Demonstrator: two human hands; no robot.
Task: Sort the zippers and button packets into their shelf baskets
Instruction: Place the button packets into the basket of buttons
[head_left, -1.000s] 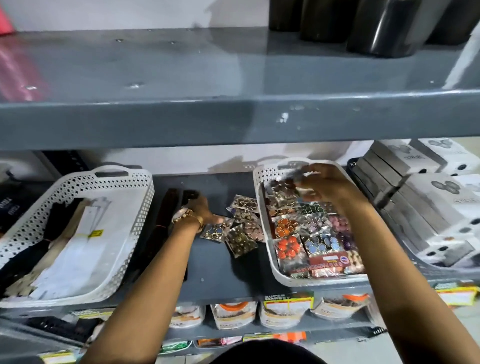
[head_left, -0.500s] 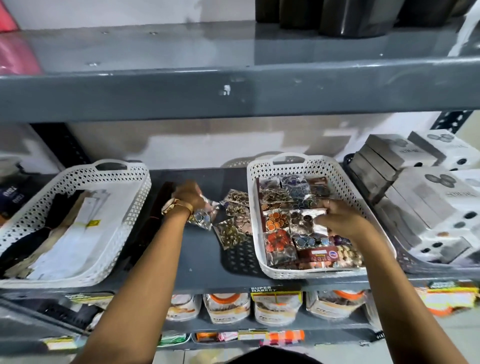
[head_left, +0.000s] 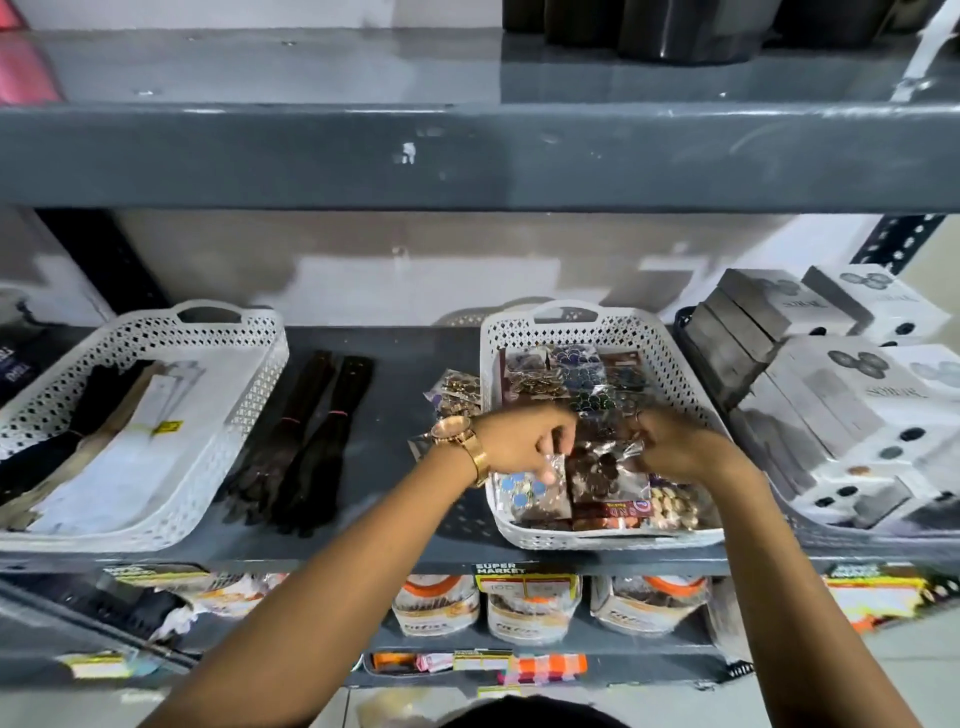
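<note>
On the grey shelf (head_left: 395, 540), the left white basket (head_left: 249, 395) holds flat zippers (head_left: 104, 447), dark and pale. Beside it, two dark zipper bundles (head_left: 306, 441) lie loose on the shelf. A few button packets (head_left: 457, 389) rest just outside the right white basket (head_left: 675, 358), which is packed with more. Over that basket the left hand (head_left: 524, 441), a gold watch (head_left: 457, 434) at its wrist, pinches a clear packet of brown buttons (head_left: 602, 467); the right hand (head_left: 680, 447) seems to grip its other edge, though blur hides the fingers. Grey boxes (head_left: 831, 405) stand at far right.
</note>
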